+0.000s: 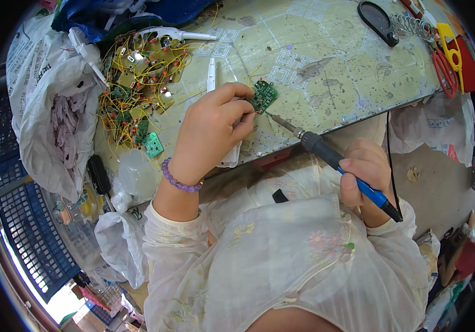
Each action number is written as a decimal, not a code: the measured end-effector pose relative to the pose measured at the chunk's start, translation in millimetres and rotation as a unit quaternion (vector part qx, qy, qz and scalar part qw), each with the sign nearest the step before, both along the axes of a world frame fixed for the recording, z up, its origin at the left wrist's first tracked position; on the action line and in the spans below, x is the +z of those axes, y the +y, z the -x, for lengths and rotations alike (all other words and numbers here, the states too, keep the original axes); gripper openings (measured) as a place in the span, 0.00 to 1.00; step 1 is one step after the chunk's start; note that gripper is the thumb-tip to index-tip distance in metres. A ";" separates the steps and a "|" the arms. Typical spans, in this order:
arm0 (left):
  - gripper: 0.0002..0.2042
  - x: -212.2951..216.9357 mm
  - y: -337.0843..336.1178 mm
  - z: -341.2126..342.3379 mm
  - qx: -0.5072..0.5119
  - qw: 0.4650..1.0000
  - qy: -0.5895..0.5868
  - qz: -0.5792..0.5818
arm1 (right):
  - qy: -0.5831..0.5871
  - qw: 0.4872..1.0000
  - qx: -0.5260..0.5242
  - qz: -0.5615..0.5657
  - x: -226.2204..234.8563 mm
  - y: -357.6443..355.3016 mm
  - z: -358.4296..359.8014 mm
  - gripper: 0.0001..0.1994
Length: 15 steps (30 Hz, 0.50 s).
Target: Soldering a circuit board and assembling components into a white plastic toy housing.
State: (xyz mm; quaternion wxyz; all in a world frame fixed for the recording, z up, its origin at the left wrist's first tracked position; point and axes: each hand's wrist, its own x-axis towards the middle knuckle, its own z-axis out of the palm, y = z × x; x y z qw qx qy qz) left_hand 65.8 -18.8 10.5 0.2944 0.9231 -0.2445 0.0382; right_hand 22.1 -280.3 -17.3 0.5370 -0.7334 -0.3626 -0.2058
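Observation:
My left hand [212,130] pinches a small green circuit board [263,94] between thumb and fingers, just above the tabletop [326,72]. A purple bead bracelet [179,180] sits on that wrist. My right hand [366,176] grips a soldering iron with a blue and black handle [348,169]. Its metal tip [275,120] points up-left and ends just below the board, close to a thin wire at the board's lower edge.
A heap of green boards with yellow wires [138,83] lies at the table's left, beside white plastic bags [49,110]. A soldering iron stand with a coil [412,25], red scissors [445,69] and a yellow tool [450,47] sit at the far right. Blue crates [27,238] stand at lower left.

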 end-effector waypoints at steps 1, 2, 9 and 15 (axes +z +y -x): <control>0.02 -0.9 -0.1 -0.4 0.000 1.000 0.000 0.001 | 0.000 1.000 0.000 0.001 -0.9 0.1 -0.1 0.10; 0.02 -1.7 -0.3 -0.8 -0.001 1.000 0.002 0.004 | -0.001 1.000 0.000 0.002 -2.0 0.2 -0.2 0.10; 0.02 -1.3 -0.1 0.1 0.003 1.000 0.000 0.011 | -0.003 1.000 0.009 0.008 -0.6 2.7 -1.3 0.11; 0.02 -2.5 -1.3 -1.2 -0.001 1.000 -0.004 0.007 | -0.006 1.000 0.016 0.023 -3.1 1.9 -3.1 0.12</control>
